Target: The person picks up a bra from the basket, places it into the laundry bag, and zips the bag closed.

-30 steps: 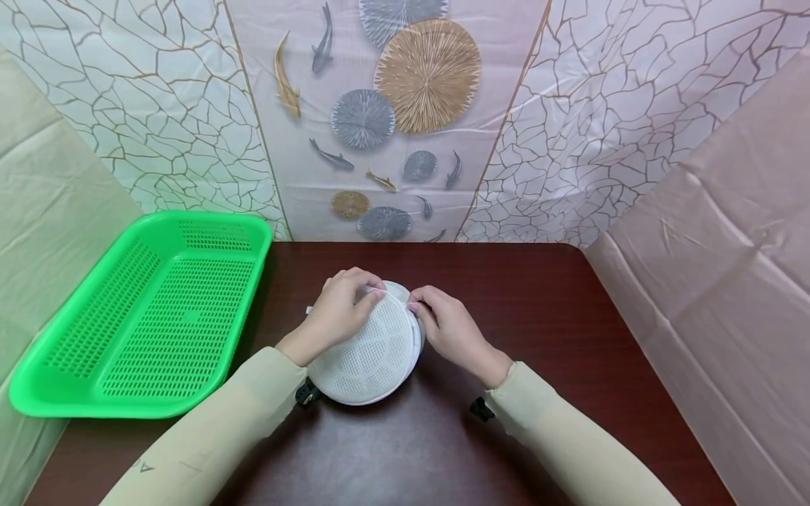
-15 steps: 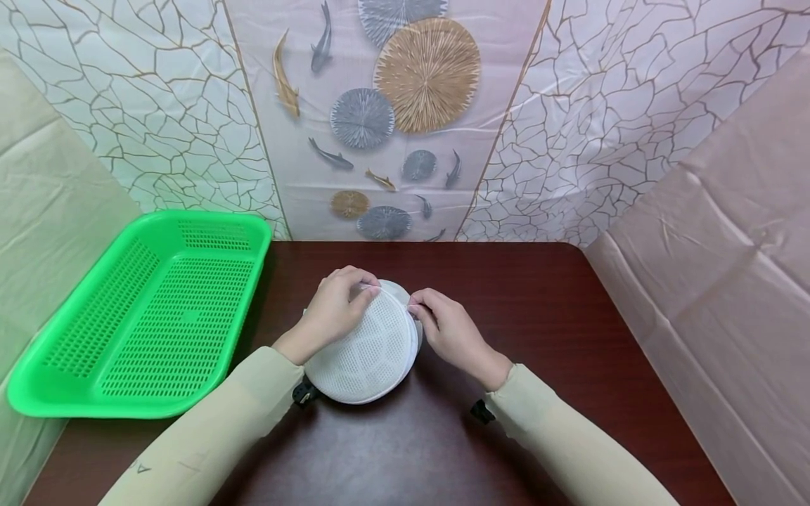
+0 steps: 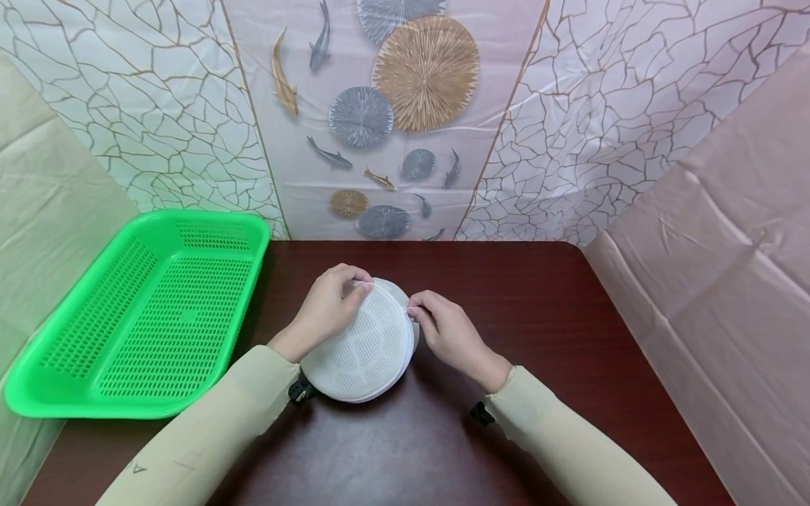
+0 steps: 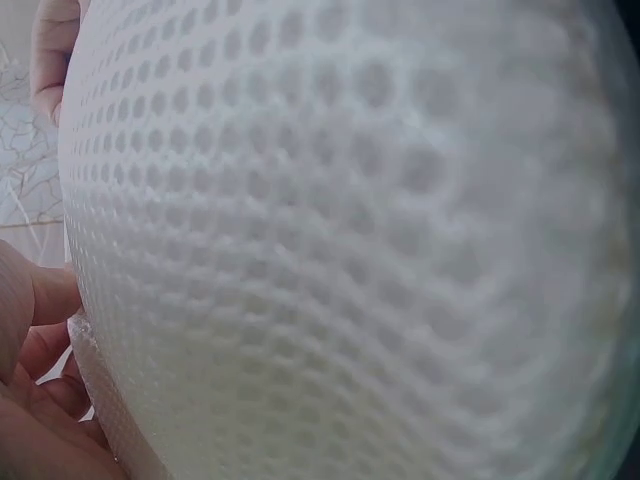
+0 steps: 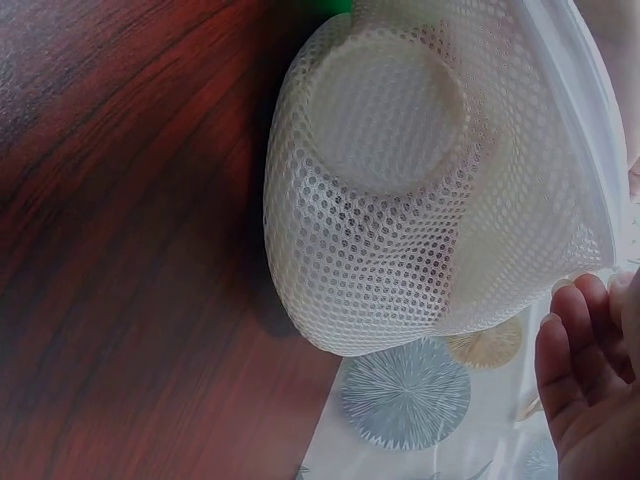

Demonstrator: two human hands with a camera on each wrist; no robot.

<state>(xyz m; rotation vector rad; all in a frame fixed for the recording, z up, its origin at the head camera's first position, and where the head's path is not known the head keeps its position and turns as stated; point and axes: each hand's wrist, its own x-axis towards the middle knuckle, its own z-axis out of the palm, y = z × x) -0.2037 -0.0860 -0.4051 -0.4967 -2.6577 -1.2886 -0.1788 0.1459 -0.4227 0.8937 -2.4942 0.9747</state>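
A round white mesh laundry bag is held tilted over the table in the head view, its flat mesh face toward me. My left hand pinches the bag's upper rim between thumb and fingers. At the right side of the rim, the thumb and fingertips of my right hand pinch the edge; what exactly lies between them is too small to tell. Mesh fills most of the left wrist view. The right wrist view shows the bag's rounded side, a white band along its rim, and a circular outline in the mesh.
A green plastic basket with slotted walls stands on the left of the dark red-brown table. Patterned cloth hangs behind the table, and plain pale cloth lines the right side.
My left hand and the bag have shifted slightly left, while the right hand stays almost in place. The gap between the hands along the rim has widened.
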